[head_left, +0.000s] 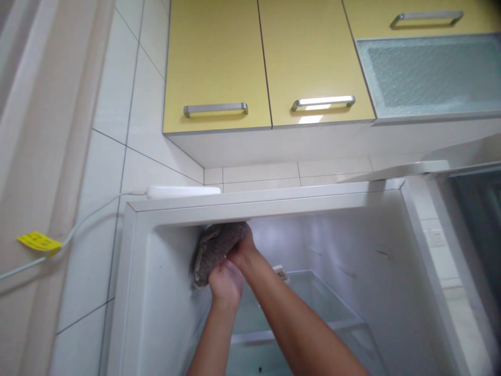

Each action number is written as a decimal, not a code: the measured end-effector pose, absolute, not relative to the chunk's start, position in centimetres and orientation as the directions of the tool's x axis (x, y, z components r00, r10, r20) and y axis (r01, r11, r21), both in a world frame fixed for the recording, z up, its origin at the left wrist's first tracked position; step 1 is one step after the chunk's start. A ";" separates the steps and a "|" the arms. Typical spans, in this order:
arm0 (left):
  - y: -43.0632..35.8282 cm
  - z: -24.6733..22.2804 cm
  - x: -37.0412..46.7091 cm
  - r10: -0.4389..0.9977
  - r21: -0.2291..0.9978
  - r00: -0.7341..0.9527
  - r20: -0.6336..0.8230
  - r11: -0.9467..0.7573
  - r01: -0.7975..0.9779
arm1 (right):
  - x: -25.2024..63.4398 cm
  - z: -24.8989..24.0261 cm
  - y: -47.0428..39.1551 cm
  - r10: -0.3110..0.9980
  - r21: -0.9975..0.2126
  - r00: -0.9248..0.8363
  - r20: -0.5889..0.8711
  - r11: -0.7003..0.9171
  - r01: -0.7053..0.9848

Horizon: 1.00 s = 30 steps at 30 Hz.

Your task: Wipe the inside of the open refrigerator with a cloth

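Both my arms reach into the upper part of an open refrigerator [266,201]. A greyish-brown cloth [221,245] is pressed against its left inner wall, up near the ceiling. My left hand [227,282] grips the cloth's lower edge. Higher up and to the right, my right hand [243,248] holds the same cloth, its fingers partly hidden behind the fabric. The two hands are close together, the right wrist just beside the left hand.
A glass shelf [305,300] lies below my arms. Yellow cabinets [219,57] hang above the refrigerator. On its top sits a white box [183,192] with a cable [94,211] carrying a yellow tag [39,242]. The opened door [462,250] stands at right, a curtain [50,130] at left.
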<state>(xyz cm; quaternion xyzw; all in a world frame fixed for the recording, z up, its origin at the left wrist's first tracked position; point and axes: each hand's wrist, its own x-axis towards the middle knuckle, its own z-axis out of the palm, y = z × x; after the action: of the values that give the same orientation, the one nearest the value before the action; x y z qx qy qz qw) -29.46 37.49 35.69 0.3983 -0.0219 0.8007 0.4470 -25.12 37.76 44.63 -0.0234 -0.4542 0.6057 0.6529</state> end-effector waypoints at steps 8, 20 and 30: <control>32.2 41.6 -30.4 0.772 0.307 -0.227 0.594 -0.478 -0.823 | -17.5 41.5 35.3 0.859 -0.700 -0.183 0.477 0.246 -0.671; 23.0 44.4 -25.9 0.562 0.187 -0.617 0.551 -0.804 -0.564 | -3.1 20.1 36.5 0.378 -0.418 0.272 0.885 0.385 0.823; 34.0 45.9 -26.7 0.597 0.142 -0.610 0.521 -0.766 -0.627 | -3.5 17.8 37.2 0.109 -0.115 0.083 0.991 0.326 0.938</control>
<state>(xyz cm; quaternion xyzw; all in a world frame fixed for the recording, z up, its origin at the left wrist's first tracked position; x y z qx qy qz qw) -26.68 34.05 45.88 0.2803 -0.0273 0.8968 0.3412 -3.53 37.20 17.79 -0.4561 -0.5742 -0.3588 0.5775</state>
